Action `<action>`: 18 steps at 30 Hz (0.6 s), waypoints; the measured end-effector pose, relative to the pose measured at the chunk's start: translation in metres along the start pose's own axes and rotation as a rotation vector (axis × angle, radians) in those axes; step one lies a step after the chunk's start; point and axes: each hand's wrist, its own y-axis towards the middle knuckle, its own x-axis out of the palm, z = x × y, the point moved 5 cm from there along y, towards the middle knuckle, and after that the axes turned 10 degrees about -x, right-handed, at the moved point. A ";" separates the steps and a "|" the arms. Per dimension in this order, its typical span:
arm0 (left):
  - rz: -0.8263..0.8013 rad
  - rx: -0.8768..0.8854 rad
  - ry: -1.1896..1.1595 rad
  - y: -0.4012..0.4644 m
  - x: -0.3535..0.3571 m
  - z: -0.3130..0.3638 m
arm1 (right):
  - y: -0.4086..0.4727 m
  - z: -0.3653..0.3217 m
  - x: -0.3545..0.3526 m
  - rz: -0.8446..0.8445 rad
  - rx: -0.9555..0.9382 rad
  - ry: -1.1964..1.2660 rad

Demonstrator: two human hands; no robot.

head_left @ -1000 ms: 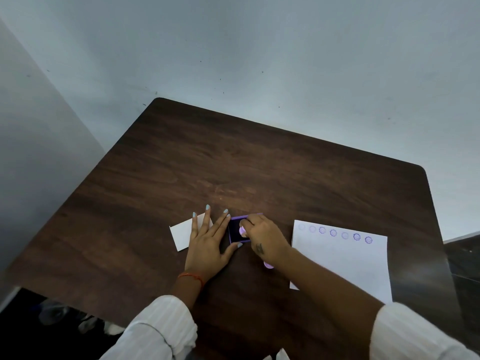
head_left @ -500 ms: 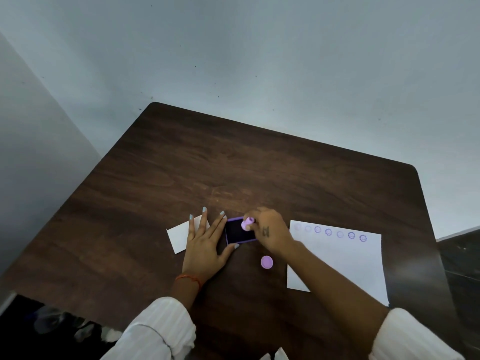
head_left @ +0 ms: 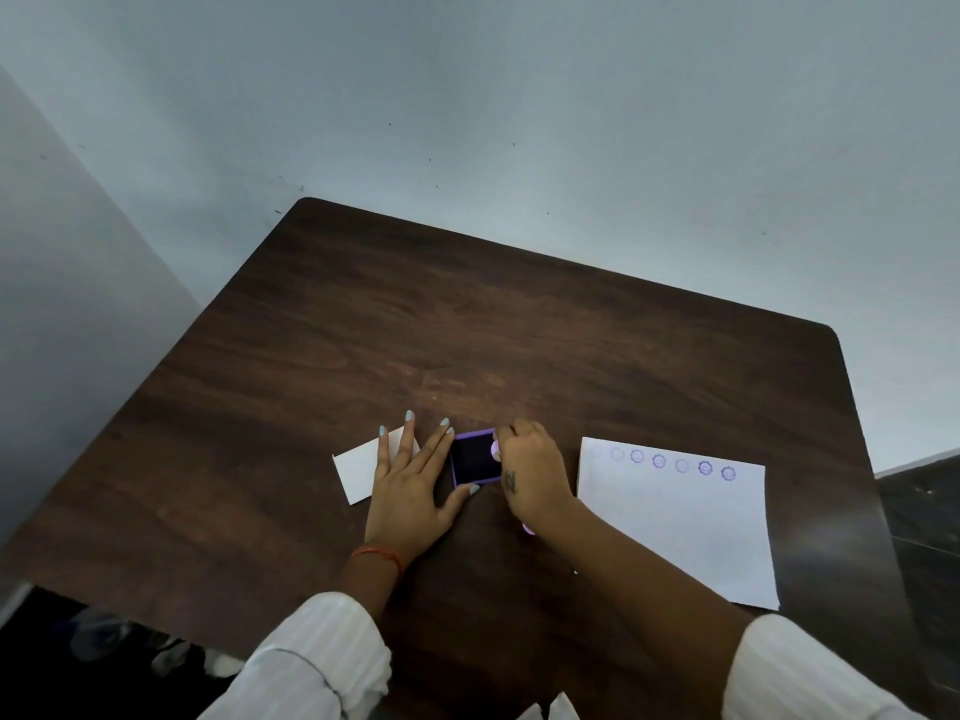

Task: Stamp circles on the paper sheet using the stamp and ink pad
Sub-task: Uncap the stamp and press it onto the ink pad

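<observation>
A purple-framed ink pad point(head_left: 474, 457) with a dark inked face lies on the brown table point(head_left: 519, 330). My right hand point(head_left: 530, 470) grips a small lilac stamp point(head_left: 495, 449) and holds it down at the pad's right edge. My left hand point(head_left: 410, 485) lies flat with fingers spread, touching the pad's left side. The white paper sheet point(head_left: 680, 522) lies to the right, with a row of several purple circles point(head_left: 660, 461) along its top edge.
A small white card point(head_left: 356, 470) lies partly under my left fingers. A lilac round cap point(head_left: 528, 530) peeks out under my right wrist. The table's far half is bare wood; a grey wall stands behind.
The stamp was pressed on the pad, lifted slightly half a second ago, and is down on the pad's right edge again. My right wrist now covers most of the cap.
</observation>
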 end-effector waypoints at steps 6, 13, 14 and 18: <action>0.012 0.005 0.003 0.000 -0.003 0.001 | 0.007 0.011 -0.013 -0.167 -0.375 -0.063; -0.001 0.004 0.010 0.000 -0.001 0.000 | 0.001 0.000 -0.001 -0.022 -0.116 -0.049; -0.005 0.003 0.012 0.000 -0.001 0.000 | 0.000 0.000 0.001 0.001 -0.086 -0.046; -0.015 0.000 0.000 -0.002 -0.002 0.001 | 0.005 0.010 -0.007 0.023 -0.023 0.149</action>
